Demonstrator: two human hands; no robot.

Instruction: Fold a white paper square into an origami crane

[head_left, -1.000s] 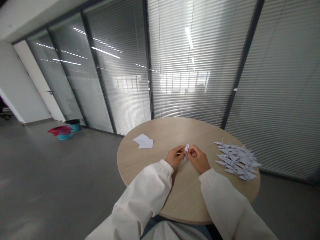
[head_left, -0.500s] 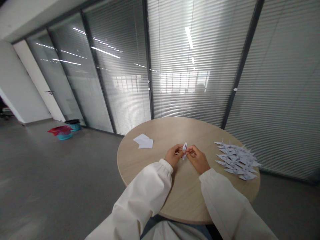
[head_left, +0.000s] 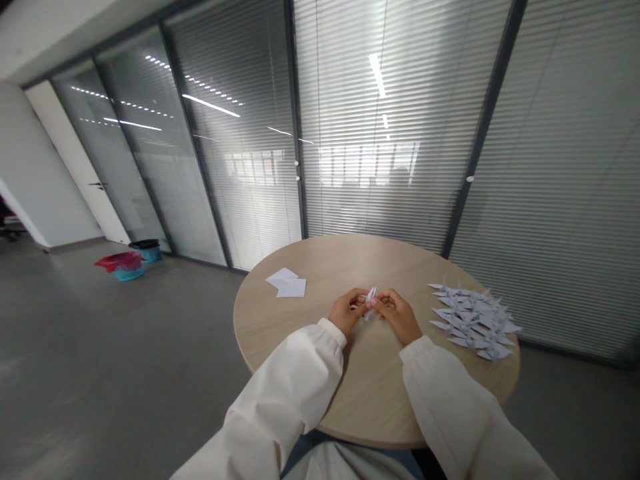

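Note:
Above the middle of the round table [head_left: 350, 260], a small white folded paper [head_left: 371, 295] with narrow points stands upright between my hands. My left hand [head_left: 347, 311] pinches it from the left, thumb and fingers closed on its side. My right hand [head_left: 398, 314] grips it from the right, the thumb pressed on its near face. Fingers hide much of its lower part. Right of my hands lies a dense pile of white folded paper cranes [head_left: 475, 320]. A few flat white paper sheets [head_left: 291, 287] lie overlapping on the left of the table.
Behind the table runs a glass partition with blinds [head_left: 370, 200]. On the floor at the left stand a blue bin with a red liner [head_left: 125, 267] and a blue bin with a black liner [head_left: 149, 251]. A white door [head_left: 85, 167] is at the far left.
My right thumb has shifted left onto the folded paper's near face, and the right hand has turned slightly. The folded paper leans a little more to the right. My left hand stays in place.

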